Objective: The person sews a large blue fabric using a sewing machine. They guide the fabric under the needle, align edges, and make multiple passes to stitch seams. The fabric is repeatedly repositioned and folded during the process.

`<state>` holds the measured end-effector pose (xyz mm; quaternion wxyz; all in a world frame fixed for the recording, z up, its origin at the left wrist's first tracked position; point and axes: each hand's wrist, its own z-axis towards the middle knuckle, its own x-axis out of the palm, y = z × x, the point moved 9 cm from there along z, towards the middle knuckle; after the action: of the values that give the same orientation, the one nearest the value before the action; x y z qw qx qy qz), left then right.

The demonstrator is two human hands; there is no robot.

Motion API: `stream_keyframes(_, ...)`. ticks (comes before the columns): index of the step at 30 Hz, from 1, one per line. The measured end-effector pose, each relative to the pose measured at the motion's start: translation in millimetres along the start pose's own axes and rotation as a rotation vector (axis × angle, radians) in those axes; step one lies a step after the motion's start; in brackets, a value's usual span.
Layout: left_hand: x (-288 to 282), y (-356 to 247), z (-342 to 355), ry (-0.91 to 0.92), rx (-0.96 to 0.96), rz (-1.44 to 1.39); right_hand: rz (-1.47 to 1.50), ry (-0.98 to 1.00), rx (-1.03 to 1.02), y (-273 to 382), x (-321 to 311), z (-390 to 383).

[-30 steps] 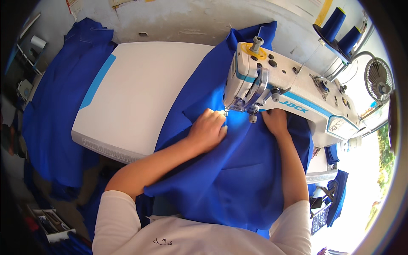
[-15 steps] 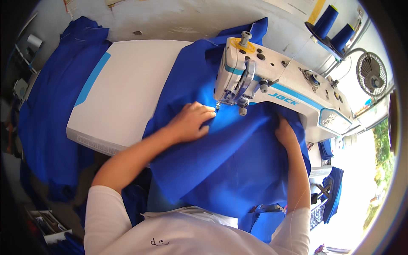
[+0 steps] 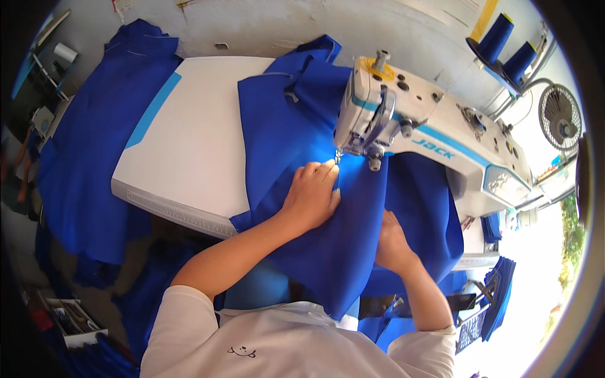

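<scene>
Blue cloth (image 3: 358, 220) runs lengthwise from wall (image 3: 265, 33) toward shirt (image 3: 302, 349).

Here's the blue cloth (image 3: 268, 145), plain and smooth, spread wide beneath the needle end of the white sewing machine (image 3: 435, 123), brightly lit right there, lying fairly flat to the left, rumpled at the far side, a long fold to the right, and a pointed corner drooping at the near side
</scene>
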<state>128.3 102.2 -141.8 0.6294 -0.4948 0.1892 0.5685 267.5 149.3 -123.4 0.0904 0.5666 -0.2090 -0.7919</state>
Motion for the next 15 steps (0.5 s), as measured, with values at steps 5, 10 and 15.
stream_keyframes(5,5.8,-14.7,1.5,-0.020,0.035,0.023,-0.331,0.036,0.434,-125.6,-83.4,-68.9)
stream_keyframes(10,1.1,-7.3,-1.2,-0.091,-0.011,0.021,0.119,-0.257,0.146,39.6,-85.6,19.8)
stream_keyframes(15,33.0,1.3,-4.3,-0.156,0.175,0.026,0.788,-0.535,0.296,53.4,19.1,77.1)
